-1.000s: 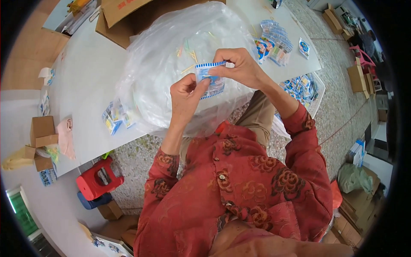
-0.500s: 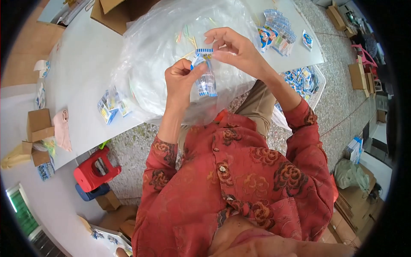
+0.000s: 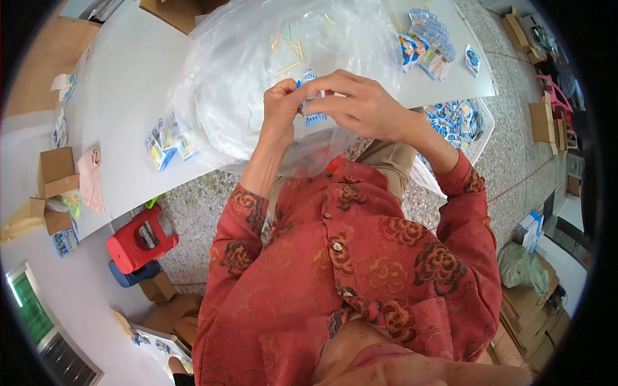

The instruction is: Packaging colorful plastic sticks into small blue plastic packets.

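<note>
Together, both hands' fingers pinched shut on small blue-white packet over clear bag.

We cannot make out most of the small blue-and-white packet, covered by the fingers of both hands. The cardboard box on the worktop is cut off by the top edge. What lies inside the clear plastic bag is blurred.

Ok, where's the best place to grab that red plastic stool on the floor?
Take the red plastic stool by the slot in its flat seat top, coming straight down from above. It stands upright beside the white table, so the top is open, while a blue stool crowds one side.
</note>
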Demonstrator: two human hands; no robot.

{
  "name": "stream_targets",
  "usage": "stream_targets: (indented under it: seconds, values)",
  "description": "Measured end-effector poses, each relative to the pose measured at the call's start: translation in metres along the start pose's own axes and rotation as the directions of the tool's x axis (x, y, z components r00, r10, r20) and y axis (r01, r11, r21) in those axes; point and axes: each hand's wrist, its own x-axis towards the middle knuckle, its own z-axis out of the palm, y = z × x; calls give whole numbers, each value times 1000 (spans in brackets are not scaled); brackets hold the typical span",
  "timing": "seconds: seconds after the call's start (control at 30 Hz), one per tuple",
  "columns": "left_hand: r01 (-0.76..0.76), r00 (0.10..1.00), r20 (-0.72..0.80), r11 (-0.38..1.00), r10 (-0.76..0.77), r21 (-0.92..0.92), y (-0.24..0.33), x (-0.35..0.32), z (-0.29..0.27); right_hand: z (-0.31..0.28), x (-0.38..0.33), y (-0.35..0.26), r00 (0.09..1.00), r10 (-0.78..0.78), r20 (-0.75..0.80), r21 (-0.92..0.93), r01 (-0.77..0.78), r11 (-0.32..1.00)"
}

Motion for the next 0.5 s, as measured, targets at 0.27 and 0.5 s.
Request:
stream_targets:
  seconds: [0.27, 0.5]
  values:
    - [75, 997, 23, 981, -80, 178, -11, 6, -8, -5, -3, -3, 992, -59, 108, -68, 67, 995]
    - [152, 986, 34, 969, -161, 193, -21, 2, -6, -9, -13, 0, 974, -82, 212, -262, 137, 955]
